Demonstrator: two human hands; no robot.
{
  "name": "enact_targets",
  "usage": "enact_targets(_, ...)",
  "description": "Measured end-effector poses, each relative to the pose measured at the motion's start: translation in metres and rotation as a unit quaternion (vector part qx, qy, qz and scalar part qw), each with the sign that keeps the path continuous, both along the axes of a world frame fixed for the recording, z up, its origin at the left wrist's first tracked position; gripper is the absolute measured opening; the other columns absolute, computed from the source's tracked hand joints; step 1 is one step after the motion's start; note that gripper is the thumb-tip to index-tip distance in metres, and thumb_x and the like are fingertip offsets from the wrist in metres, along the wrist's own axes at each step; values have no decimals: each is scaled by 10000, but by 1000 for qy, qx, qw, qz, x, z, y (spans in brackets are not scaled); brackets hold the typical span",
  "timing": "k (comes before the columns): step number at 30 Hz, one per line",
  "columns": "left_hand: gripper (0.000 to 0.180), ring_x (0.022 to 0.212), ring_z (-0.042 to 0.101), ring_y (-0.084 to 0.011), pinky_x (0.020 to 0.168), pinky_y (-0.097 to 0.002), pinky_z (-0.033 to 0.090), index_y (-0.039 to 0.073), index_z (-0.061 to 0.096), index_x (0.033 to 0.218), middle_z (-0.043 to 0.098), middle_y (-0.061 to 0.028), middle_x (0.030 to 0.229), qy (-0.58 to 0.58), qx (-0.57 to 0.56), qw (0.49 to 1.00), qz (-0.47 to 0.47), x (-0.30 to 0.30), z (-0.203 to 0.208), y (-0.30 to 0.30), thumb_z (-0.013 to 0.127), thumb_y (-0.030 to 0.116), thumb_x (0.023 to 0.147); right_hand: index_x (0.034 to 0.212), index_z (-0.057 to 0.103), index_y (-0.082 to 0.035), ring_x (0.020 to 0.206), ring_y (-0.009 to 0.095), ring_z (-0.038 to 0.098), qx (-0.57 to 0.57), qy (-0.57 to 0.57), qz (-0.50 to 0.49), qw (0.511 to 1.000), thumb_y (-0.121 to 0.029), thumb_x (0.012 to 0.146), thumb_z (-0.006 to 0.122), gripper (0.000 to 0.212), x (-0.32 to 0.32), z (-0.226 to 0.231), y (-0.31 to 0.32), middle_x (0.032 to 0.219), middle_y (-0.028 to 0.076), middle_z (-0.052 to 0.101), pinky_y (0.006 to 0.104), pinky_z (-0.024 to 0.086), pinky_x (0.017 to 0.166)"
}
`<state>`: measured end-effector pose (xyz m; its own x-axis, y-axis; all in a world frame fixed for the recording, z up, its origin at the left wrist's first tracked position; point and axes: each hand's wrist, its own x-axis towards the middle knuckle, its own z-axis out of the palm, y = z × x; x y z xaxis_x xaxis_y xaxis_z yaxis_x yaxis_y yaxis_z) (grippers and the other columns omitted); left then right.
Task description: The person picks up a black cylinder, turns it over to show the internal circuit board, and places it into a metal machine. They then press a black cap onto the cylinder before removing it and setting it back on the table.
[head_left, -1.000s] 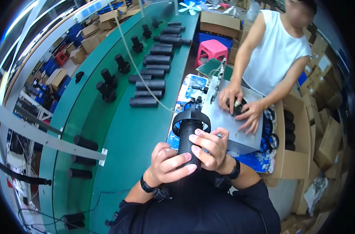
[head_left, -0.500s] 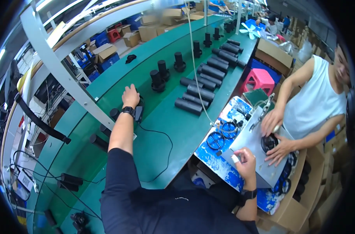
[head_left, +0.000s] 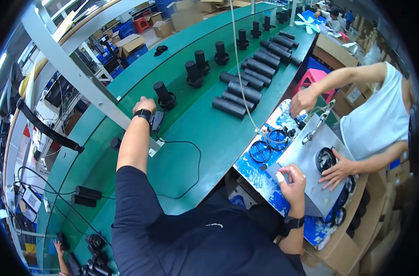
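Observation:
At the belt's far side, my left hand (head_left: 145,105) is bent over beside a white post, its fingertips hidden from view. Just right of it stands a black tube on a round base (head_left: 163,95), and by my wrist is a small black box (head_left: 157,121) with a cable. My right hand (head_left: 292,184), white wrap on the thumb, hovers by a grey metal box (head_left: 306,172); its fingers curl loosely, thumb apart, with nothing visible in them. On the box lies a black ring-shaped part (head_left: 326,159), touched by a co-worker's hand (head_left: 337,170).
Black cylinders (head_left: 246,92) lie in rows on the green table (head_left: 182,158). More tubes on round bases (head_left: 194,73) stand along the belt. A blue, paint-spotted board (head_left: 251,168) carries black rings (head_left: 261,152). Another person's hand (head_left: 58,248) shows at lower left.
My left hand has moved left, uncovering the tube on its round base. The co-worker's one hand has gone from the metal box toward the board's far end. Another person's hand has appeared at lower left.

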<state>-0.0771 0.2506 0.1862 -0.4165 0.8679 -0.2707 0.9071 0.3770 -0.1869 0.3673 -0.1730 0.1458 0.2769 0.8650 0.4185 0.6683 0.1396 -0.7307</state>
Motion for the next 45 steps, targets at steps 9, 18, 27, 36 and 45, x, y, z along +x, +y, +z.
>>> enact_targets(9, 482, 1121, 679, -435, 962, -527, 543, 76, 605, 1295, 683, -233, 1182, -149, 97, 833, -523, 120, 125, -138, 751, 394, 963, 1057, 704, -42, 623, 154, 472, 3, 58, 8, 998, -119, 831, 867, 289, -6, 9, 3, 887, 44, 661, 291, 401, 586)
enact_targets(18, 540, 925, 648, -317, 815, -406, 512, 74, 635, 1436, 666, -152, 1028, -485, 151, 534, -676, 232, 105, -289, 747, 331, 975, 1380, 587, -14, 996, 242, 762, -20, -9, -38, 999, -256, 821, 932, 700, -36, 29, -22, 1104, 123, 767, 389, 592, 887)
enact_targets(27, 237, 997, 667, -185, 913, -325, 533, -14, 714, 1242, 713, -92, 1088, -603, 157, 686, -376, 194, -176, -236, 647, 142, 1077, 1369, 533, 1, 976, 203, 744, -20, 229, -89, 969, -299, 883, 911, 685, 7, -18, -103, 1064, 108, 758, 389, 598, 898)
enact_targets(36, 134, 919, 708, -320, 831, -389, 557, 5, 753, 1070, 714, -154, 995, -585, 177, 677, -410, 204, -175, -250, 666, 97, 1024, 1419, 465, 10, 991, 205, 708, 68, 196, -134, 969, -477, 1031, 723, 675, 38, -18, -107, 1119, 119, 712, 371, 590, 917)
enact_targets(45, 121, 885, 694, -351, 797, -418, 554, 21, 755, 1059, 699, -152, 958, -554, 192, 680, -440, 201, -175, -256, 671, 90, 1005, 1378, 499, 35, 997, 273, 748, 111, -42, -343, 932, -320, 1005, 784, 588, 142, 41, -47, 1144, 183, 738, 420, 591, 879)
